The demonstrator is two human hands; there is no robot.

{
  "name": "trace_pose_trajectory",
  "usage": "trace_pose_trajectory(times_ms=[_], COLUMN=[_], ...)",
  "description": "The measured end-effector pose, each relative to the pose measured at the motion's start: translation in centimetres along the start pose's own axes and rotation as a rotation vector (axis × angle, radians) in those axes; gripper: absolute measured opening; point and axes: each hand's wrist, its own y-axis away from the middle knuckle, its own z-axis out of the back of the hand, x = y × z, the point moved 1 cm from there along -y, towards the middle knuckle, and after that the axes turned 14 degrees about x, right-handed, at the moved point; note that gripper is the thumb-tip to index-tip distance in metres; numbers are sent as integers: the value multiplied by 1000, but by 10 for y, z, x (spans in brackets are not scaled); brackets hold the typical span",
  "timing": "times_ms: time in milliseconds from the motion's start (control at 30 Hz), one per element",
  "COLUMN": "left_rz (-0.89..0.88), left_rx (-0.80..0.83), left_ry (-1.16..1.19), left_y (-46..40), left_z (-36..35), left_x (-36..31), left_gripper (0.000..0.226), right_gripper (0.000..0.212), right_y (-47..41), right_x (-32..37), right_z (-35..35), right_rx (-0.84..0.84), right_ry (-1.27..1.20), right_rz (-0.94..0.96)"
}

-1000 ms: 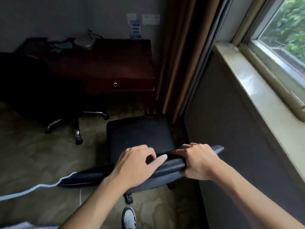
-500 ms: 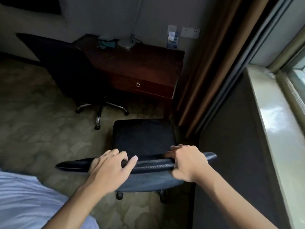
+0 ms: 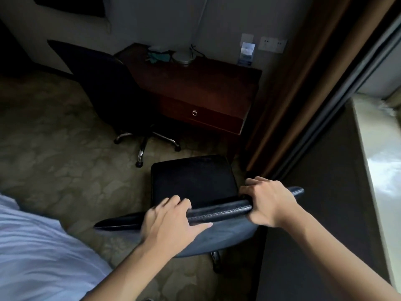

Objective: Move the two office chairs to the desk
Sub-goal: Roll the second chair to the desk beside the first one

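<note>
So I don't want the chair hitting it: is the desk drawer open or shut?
Shut: the drawer front sits flush under the desk top, its ring pull showing.

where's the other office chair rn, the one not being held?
In the head view, upper left: the second chair sits at the left end of the wooden desk, beyond the held chair, apart from it.

My left hand (image 3: 171,222) is smeared by motion blur, so its fingers lose their edges. My right hand (image 3: 268,203) covers part of the near chair's (image 3: 195,181) backrest top. That chair's base is mostly hidden under the backrest; one caster shows. The far chair (image 3: 108,88) sinks into shadow, its seat unreadable. The small items on the desk (image 3: 195,88) are too dim to identify. The bed (image 3: 39,253) is cut off at left.
</note>
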Motion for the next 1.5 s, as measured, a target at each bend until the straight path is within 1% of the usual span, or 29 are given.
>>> trace_pose_trajectory(times_ms=[200, 333, 467, 567, 700, 767, 800, 867, 933, 1100, 1133, 1200, 1267, 1333, 1400, 1500], left_rz=[-19, -33, -49, -82, -151, -196, -215, -243, -286, -379, -399, -439, -466, -499, -499, -534], left_rx=[-95, -109, -153, -178, -190, -182, -183, -145, -152, -120, -117, -161, -146, -179, -146, -137], left_ry=[-39, -42, -47, -66, -82, -85, -80, -76, -89, -61, -62, -60, -65, -61, -70, -66], left_y=[-38, -74, -117, -149, -184, -193, -198, -208, -222, -261, -264, -271, -273, -283, -286, -289], left_z=[8, 16, 25, 34, 42, 48, 52, 60, 66, 85, 86, 88, 90, 90, 94, 92], left_x=[1, 3, 12, 32, 65, 85, 95, 118, 138, 187, 189, 194, 197, 206, 212, 221], left_gripper=[72, 73, 74, 68, 63, 63, 64, 66, 69, 78, 78, 76, 73, 73, 74, 75], right_gripper=[49, 53, 46, 44, 39, 40, 43, 49, 50, 48, 47, 44, 39, 37, 37, 37], right_y=[-35, -62, -96, -124, -152, -162, -167, -176, -189, -225, -227, -232, -232, -241, -244, -246], right_x=[-16, -30, -40, -38, -25, -9, -1, 22, 35, 67, 68, 71, 79, 82, 88, 100], right_z=[14, 27, 40, 50, 58, 62, 64, 72, 72, 91, 92, 96, 101, 101, 105, 106], right_rx=[-71, -84, -108, -128, -148, -155, -168, -128, -152, -144, -128, -135, -107, -121, -101, -118], right_ry=[-25, -37, -49, -47, -63, -90, -87, -88, -105, -123, -128, -146, -175, -190, -188, -211], right_rz=[-14, -40, -73, -85, -94, -117, -124, -159, -153, -226, -242, -267, -315, -316, -350, -362])
